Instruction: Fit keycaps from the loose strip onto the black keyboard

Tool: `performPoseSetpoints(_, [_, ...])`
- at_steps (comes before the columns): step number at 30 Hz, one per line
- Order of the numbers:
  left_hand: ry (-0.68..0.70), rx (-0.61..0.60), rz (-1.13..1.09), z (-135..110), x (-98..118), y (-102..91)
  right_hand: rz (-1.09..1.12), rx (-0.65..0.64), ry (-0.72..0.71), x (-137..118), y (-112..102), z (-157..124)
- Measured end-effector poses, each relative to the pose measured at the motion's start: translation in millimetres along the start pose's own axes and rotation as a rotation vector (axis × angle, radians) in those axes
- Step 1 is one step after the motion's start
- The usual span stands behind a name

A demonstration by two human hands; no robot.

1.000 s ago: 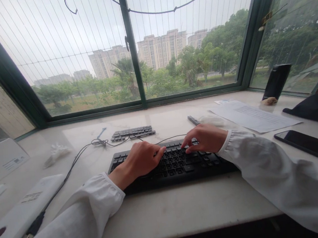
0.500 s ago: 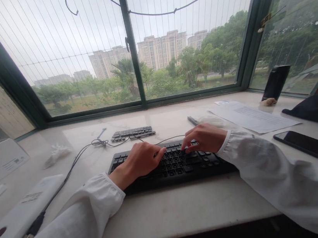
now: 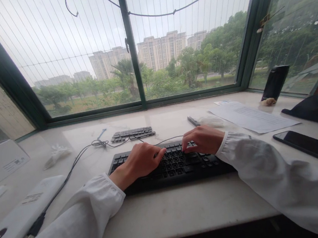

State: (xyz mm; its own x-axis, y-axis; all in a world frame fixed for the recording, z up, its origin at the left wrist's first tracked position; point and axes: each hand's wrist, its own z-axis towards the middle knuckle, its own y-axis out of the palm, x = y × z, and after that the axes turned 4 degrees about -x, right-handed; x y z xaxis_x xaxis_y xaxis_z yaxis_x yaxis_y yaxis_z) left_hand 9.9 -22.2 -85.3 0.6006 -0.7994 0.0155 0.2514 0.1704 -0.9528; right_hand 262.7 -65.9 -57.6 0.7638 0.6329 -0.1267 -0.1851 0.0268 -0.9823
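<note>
A black keyboard point(image 3: 173, 168) lies on the white ledge; sockets without keycaps show across its middle. My left hand point(image 3: 139, 160) rests over its left half, closed, the thumb pointing right across the keys. The curled fingers are mostly hidden, so what they hold cannot be made out. Over the upper right keys, my right hand point(image 3: 203, 140) is bent down with thumb and fingertips pinched together at the key rows. Anything between those fingertips is too small to see. Behind the keyboard, loose black keycaps point(image 3: 133, 133) lie in rows.
A dark cable point(image 3: 74, 169) runs left to a USB plug beside a white power bank point(image 3: 27, 210). Crumpled clear plastic point(image 3: 57, 155) and a white box point(image 3: 2, 161) are left. Right are a printed sheet point(image 3: 249, 117), a phone point(image 3: 312, 149) and a black cylinder point(image 3: 275, 82).
My right hand's thumb and fingertips have come together and lowered onto the keys, with the wrist shifting slightly left. The left hand has stayed in place.
</note>
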Motion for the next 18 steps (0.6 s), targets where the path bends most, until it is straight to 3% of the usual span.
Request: performPoseSetpoints(18, [0.016,0.010,-0.010,-0.2,-0.7,1.3,0.079,-0.003,0.024,-2.9,-0.4,2.5])
